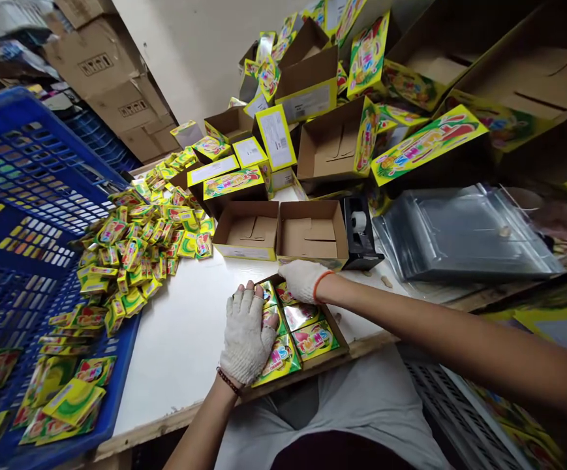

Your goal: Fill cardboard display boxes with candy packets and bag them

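Packets (307, 336) in yellow and green wrappers are lying flat in rows inside a shallow cardboard box (340, 334), which is sitting at the near edge of the white table (185, 333), just in front of the person's body. The left hand (247, 336), wearing a knit glove with the fingertips left uncovered, is pressing palm down on the left rows, its fingers stretched out flat and closing on nothing. The right hand (303, 281), gloved the same way, is resting on the far corner of the box with its fingers curling down out of sight, so whether it is gripping anything cannot be told. Just beyond it, two empty boxes (247, 230) are standing side by side with their tops open, and a black tape dispenser (359, 235) is sitting beside the right one. A loose pile of packets (136, 254) is spreading across the left of the table and spilling into a blue crate (19, 196). A stack of clear plastic bags (464, 235) is lying to the right, and printed cartons (385, 98) are heaping up against the wall behind.
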Motion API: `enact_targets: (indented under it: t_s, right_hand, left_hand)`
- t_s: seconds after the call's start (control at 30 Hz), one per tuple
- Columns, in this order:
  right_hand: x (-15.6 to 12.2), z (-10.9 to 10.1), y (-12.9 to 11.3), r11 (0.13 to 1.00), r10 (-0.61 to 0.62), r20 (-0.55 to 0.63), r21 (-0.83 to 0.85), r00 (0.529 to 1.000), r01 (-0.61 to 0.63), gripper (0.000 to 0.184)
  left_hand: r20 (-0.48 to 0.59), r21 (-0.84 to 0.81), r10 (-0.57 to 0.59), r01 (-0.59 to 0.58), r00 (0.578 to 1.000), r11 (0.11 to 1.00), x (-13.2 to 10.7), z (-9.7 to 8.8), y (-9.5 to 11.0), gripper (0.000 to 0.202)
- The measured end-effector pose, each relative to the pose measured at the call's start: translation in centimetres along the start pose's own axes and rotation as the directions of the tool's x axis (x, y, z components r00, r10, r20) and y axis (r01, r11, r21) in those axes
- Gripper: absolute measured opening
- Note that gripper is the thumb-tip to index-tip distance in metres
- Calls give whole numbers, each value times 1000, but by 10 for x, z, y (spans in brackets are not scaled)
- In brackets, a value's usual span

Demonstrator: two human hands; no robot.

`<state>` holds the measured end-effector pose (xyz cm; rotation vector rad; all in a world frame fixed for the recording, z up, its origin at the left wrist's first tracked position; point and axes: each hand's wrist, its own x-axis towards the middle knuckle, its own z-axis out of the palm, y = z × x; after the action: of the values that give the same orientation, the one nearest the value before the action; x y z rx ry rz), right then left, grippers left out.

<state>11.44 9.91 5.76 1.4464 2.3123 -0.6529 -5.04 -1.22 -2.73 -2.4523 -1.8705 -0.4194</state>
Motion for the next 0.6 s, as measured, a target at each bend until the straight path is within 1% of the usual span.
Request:
enact_targets:
  t_s: [0.17,0.3,0.37,0.47,0.6]
  right_hand:
    - [2,3,11,998,-62,4,-14,998,62,41]
    - [3,4,16,996,-75,-14,-47,997,74,38]
    - [3,10,13,996,-60,-34,-72,998,58,37]
    - [-1,25,2,992,-24,-89,-127,996,13,33]
    - [-1,45,-14,979,-33,-198,-203,980,-8,40]
  left_hand:
    - [3,-54,-5,6,1000,999,-1,1,-1,53]
    - [1,-81,-12,12,1000,997,-2,2,-1,53]
    - [-8,-92,-16,15,1000,996,-2,2,-1,54]
    - [-8,-105,-31,30,999,994,-2,2,-1,54]
    - [20,-95,-43,45,999,994,-1,0,1,56]
